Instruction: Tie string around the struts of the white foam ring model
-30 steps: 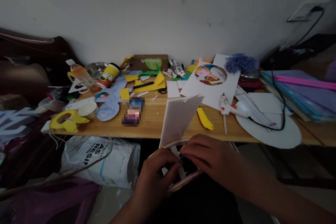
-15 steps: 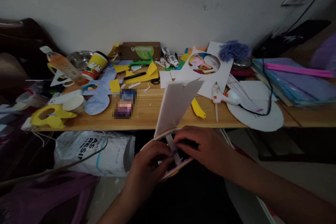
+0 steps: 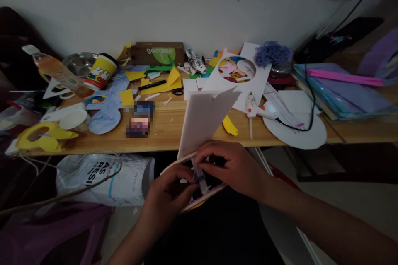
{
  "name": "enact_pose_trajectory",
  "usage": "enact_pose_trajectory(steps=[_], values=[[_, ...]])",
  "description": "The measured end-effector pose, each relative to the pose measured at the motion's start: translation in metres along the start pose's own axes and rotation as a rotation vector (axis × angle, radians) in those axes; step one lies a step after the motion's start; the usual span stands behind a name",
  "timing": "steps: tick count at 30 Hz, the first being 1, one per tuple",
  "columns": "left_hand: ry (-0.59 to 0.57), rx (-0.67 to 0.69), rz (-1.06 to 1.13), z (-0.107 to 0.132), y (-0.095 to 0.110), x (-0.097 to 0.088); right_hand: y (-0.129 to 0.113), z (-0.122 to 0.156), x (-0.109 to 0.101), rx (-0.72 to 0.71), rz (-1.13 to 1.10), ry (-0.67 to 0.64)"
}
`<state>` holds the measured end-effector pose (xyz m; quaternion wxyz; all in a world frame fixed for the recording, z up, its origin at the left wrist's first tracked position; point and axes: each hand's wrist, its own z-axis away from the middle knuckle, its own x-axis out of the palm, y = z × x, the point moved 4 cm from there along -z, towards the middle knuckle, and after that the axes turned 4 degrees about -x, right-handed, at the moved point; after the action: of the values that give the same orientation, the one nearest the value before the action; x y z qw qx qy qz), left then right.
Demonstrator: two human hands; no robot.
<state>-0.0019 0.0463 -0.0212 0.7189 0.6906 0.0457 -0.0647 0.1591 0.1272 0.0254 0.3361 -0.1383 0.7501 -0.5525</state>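
Note:
Below the table's front edge I hold a folded white paper-and-card piece (image 3: 205,120); one flap stands up while a lower flap with a pink and yellow edge lies flat. My left hand (image 3: 169,196) grips the lower flap from the left, fingers curled around it. My right hand (image 3: 234,165) is closed over the fold, its fingertips pinching a small white strip (image 3: 200,176) where the two flaps meet. Both hands nearly touch at that strip.
The wooden table (image 3: 168,136) carries a glue gun (image 3: 259,109) with a black cord, a yellow cutter (image 3: 230,126), a white paper disc (image 3: 295,132), a yellow cup (image 3: 99,72), a bottle (image 3: 54,70) and coloured paper scraps. A white sack (image 3: 102,178) lies underneath.
The view has shifted right and down, so the table sits further left and higher. My hands have stayed at the fold, with my right fingers curling tighter over the strip.

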Motion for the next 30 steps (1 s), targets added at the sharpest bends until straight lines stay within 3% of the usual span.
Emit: enact_pose_trajectory(steps=[5, 12, 15, 19, 21, 25, 30], values=[[-0.016, 0.039, -0.024, 0.001, 0.002, 0.000, -0.003, -0.005, 0.006, -0.100, 0.010, -0.084], [0.138, 0.066, -0.052, 0.005, 0.001, -0.001, -0.011, -0.005, 0.008, -0.272, 0.286, -0.255], [0.135, -0.005, 0.033, 0.008, -0.002, 0.002, -0.014, -0.001, 0.004, -0.180, 0.320, -0.310], [0.157, -0.111, 0.071, 0.013, -0.007, 0.003, -0.001, 0.004, -0.005, 0.127, 0.304, -0.249], [0.148, -0.200, 0.065, 0.014, -0.012, 0.004, 0.009, 0.006, -0.003, 0.244, 0.235, -0.301], [0.116, -0.368, 0.011, 0.011, -0.017, 0.002, 0.019, 0.004, 0.004, 0.261, 0.053, -0.385], [-0.034, -0.404, -0.134, 0.001, -0.009, 0.002, 0.029, 0.001, 0.012, 0.279, -0.094, -0.404]])
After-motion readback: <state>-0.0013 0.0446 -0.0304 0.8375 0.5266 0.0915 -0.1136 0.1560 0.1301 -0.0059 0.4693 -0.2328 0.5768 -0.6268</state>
